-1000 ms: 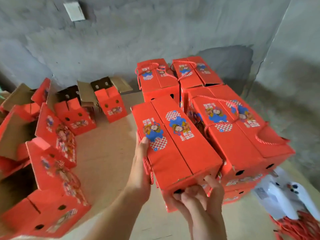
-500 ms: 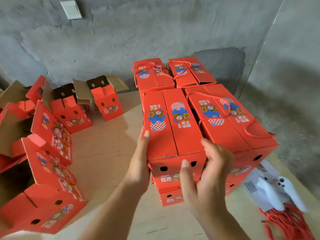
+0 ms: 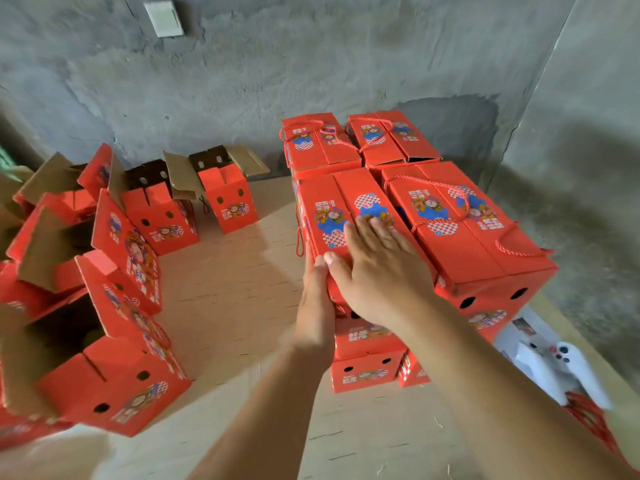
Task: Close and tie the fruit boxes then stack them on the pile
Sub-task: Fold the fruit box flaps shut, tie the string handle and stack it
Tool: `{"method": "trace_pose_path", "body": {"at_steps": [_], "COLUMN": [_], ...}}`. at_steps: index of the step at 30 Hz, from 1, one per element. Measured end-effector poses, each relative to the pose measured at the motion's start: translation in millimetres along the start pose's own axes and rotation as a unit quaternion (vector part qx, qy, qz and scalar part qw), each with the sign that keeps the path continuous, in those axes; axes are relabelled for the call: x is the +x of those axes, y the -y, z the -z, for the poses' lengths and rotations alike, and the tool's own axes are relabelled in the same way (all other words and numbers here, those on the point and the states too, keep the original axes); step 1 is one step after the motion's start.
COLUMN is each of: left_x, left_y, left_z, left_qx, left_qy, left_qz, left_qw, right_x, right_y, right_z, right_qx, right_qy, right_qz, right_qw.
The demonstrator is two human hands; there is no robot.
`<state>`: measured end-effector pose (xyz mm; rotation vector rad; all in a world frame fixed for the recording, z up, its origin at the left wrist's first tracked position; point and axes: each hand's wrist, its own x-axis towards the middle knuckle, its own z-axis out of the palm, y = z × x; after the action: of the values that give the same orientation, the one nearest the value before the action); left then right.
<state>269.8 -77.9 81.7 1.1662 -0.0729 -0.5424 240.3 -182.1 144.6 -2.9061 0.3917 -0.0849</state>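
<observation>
- A closed red fruit box (image 3: 341, 216) is seen on top of the pile (image 3: 367, 372) of red boxes, at its front left, just beside a tied box (image 3: 464, 237) with a red cord handle looped over its lid.
- The right hand (image 3: 379, 271) is laid flat on the lid of the fruit box, fingers straight and spread, the palm pressed down near the box's front edge.
- The left hand (image 3: 315, 303) is placed against the left side of the same box, fingers straight and pointing up along the side wall, thumb close to the right hand's thumb.
- A red cord (image 3: 299, 233) is seen hanging down the left side of the fruit box, just above the left hand; whether it is knotted cannot be told from this angle.
- Two more closed boxes with cord handles (image 3: 360, 140) are stacked behind, against the grey concrete wall (image 3: 311, 64).
- Lower boxes of the pile are shown beneath the hands, resting on the wooden floor (image 3: 225, 289).
- Several open boxes (image 3: 107, 386) with raised flaps are gathered at the left, some with brown cardboard insides showing.
- A white object (image 3: 561, 372) and a heap of loose red cords (image 3: 595, 420) are seen at the lower right, beside the pile.
- A pale plate (image 3: 163, 18) is fixed on the wall.
</observation>
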Motion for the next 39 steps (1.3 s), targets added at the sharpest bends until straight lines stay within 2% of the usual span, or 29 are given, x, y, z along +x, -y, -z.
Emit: {"method": "trace_pose_path", "body": {"at_steps": [6,9,12,15,17,19,20,21,22,23,25,27,29,30,32,35,37,39], "left_x": [-20,-44,-60,-76,-90,-114,-127,-139,-148,-154,-157,-154,-150,-148,-141,-140,-143,-149], "left_y": [-7,-12,-39,-81,-101,-108,-109,-108,-106,-104,-99,-96,-98,-99,-97,-87,-81,-77], "left_z": [25,76,135,210,269,328,355,378,398,414,434,441,444,445,448,456,470,482], "left_qx": [0.041,0.15,0.234,0.356,0.466,0.549,0.559,0.553,0.536,0.514,0.459,0.326,0.147,0.09,0.105,0.218,0.204,0.198], "left_qy": [0.023,-0.027,-0.154,-0.249,-0.303,-0.377,-0.411,-0.434,-0.444,-0.436,-0.374,-0.32,-0.268,-0.238,-0.217,-0.202,-0.159,-0.121], "left_qz": [-0.015,-0.035,-0.094,-0.143,-0.116,-0.073,-0.069,-0.067,-0.062,-0.052,-0.025,0.026,0.109,0.133,0.135,0.134,0.152,0.161], "left_qw": [0.999,0.988,0.956,0.889,0.823,0.742,0.717,0.708,0.715,0.737,0.805,0.889,0.946,0.958,0.961,0.945,0.954,0.959], "right_x": [-15,-27,-35,-47,-57,-70,-75,-78,-79,-78,-68,-59,-50,-46,-42,-44,-47,-48], "right_y": [-1,14,58,125,171,211,231,250,269,289,330,364,386,393,403,410,408,399], "right_z": [-6,-10,-19,-38,-52,-70,-80,-90,-101,-113,-140,-171,-206,-222,-247,-258,-263,-268], "right_qx": [-0.024,-0.001,0.025,0.035,0.144,0.241,0.258,0.271,0.278,0.276,0.267,0.231,0.181,0.163,0.163,0.235,0.23,0.192], "right_qy": [-0.097,-0.107,-0.074,-0.024,0.035,0.075,0.089,0.104,0.122,0.133,0.145,0.163,0.192,0.211,0.215,0.13,0.069,0.04], "right_qz": [0.002,-0.042,-0.051,0.043,0.097,0.135,0.15,0.161,0.169,0.176,0.194,0.205,0.194,0.181,0.153,0.11,0.097,0.089], "right_qw": [0.995,0.993,0.996,0.998,0.984,0.958,0.95,0.943,0.938,0.935,0.933,0.937,0.945,0.947,0.951,0.957,0.966,0.976]}}
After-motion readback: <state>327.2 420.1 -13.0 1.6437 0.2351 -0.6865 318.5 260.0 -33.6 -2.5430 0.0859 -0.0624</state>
